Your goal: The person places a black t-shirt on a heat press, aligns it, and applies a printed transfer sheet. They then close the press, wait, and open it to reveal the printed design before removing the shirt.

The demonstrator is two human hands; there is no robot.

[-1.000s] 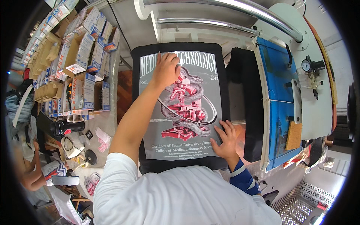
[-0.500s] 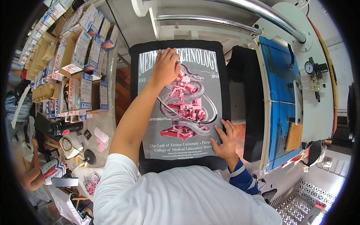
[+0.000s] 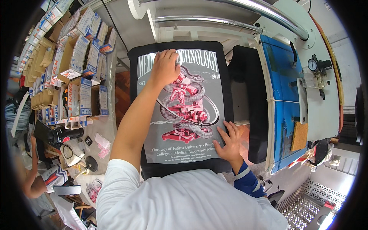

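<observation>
Your left hand (image 3: 165,66) lies flat, fingers spread, on the top of the grey printed sheet with a red and white picture (image 3: 183,111). Your right hand (image 3: 229,141) presses flat on its lower right corner. The sheet lies on a black cloth shirt (image 3: 224,76) spread between your hands. A blue press plate (image 3: 281,96) sits just beside it on the right.

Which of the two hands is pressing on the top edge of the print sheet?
The left hand, arm stretched out over the grey printed sheet to its upper lettering. The right hand lies flat at the sheet's lower right corner, near the body.
</observation>
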